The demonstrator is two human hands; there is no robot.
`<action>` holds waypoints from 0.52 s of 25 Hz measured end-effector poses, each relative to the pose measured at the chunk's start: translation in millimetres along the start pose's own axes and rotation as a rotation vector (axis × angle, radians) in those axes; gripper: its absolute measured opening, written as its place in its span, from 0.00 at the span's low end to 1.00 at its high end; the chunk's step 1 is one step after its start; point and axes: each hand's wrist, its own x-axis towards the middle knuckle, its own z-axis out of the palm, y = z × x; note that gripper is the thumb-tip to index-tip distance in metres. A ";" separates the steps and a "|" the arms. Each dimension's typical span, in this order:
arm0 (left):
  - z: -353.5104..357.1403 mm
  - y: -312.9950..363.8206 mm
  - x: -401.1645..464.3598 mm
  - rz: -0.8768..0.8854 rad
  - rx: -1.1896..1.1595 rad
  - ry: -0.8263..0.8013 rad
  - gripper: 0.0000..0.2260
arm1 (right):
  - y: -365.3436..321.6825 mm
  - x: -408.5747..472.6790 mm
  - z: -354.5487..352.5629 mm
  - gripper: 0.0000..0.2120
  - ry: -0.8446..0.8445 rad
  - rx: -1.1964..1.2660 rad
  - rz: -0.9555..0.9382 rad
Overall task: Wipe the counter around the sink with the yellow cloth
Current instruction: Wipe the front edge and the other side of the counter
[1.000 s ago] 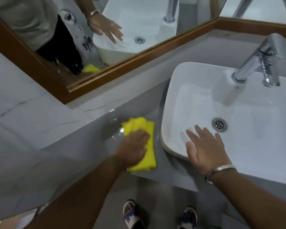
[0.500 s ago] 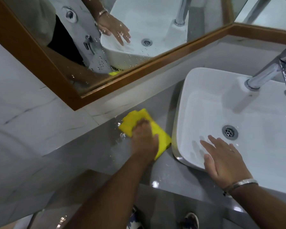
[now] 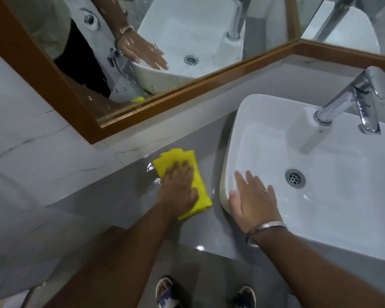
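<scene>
The grey worktop runs left from the white sink as a narrow strip, bounded behind by the tiled upstand below the mirror and in front by its own drop edge. The yellow cloth lies folded flat on this strip, just beside the sink's left wall, its far corner near the upstand.

The left hand presses flat on the cloth, fingers spread rather than clenched. The right hand lies open across the sink's near-left rim, grasping nothing, apparently as a brace.

Wiping well here probably means keeping the palm's weight even and the cloth flat, working overlapping strokes. Shiny wet patches show left of the cloth and near the front edge, so those likely need passes.

Open room lies to the left along the strip; to the right the sink wall blocks the stroke, and the seam at its base may need the cloth's edge.
</scene>
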 end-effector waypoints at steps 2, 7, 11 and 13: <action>1.1 -33.6 -50.9 -0.155 -0.024 0.063 0.33 | -7.1 4.5 -1.3 0.36 0.005 0.024 -0.028; 18.6 6.1 -118.5 0.086 -0.066 0.015 0.32 | -5.3 3.1 0.0 0.37 -0.008 0.017 -0.037; -1.4 49.8 21.7 0.384 -0.044 0.019 0.30 | -6.9 5.7 6.7 0.35 0.025 0.012 -0.046; -23.6 29.8 56.5 0.109 -0.097 -0.089 0.31 | -5.8 6.9 8.0 0.35 0.032 0.007 -0.060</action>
